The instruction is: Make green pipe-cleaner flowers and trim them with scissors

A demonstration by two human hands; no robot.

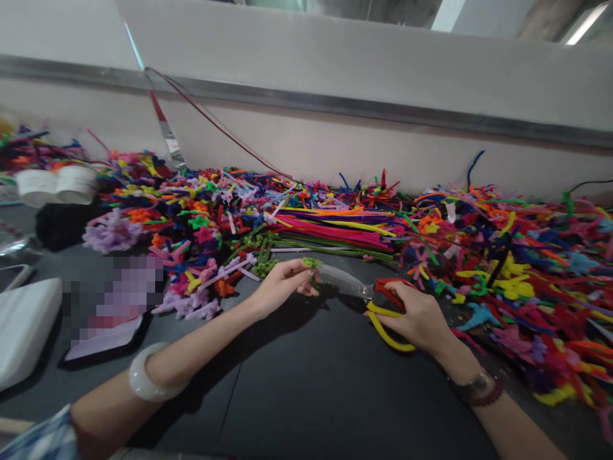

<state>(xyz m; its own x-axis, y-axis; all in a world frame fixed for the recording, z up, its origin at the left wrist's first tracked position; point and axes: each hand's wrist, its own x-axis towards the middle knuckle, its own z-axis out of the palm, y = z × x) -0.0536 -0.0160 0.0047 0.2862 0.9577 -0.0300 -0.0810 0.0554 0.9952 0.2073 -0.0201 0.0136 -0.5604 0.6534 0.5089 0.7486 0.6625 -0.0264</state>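
My left hand (287, 281) pinches a small green pipe-cleaner piece (312, 263) above the dark table. In my right hand (421, 314) is a pair of scissors (366, 292) with one red and one yellow handle loop. Their blades point left and reach the green piece at my left fingertips; motion blur hides whether the blades are apart. Just behind my left hand lie more green pipe-cleaner bits (263, 262) and long green stems. A bundle of straight pink, yellow and purple pipe cleaners (335, 230) rests beyond them.
Heaps of coloured pipe-cleaner shapes (517, 275) line the back and right of the table (359, 396). At left are a phone (110, 332), a white box (29, 326), paper cups (76, 184) and a black object (64, 225). A low wall (335, 140) stands behind.
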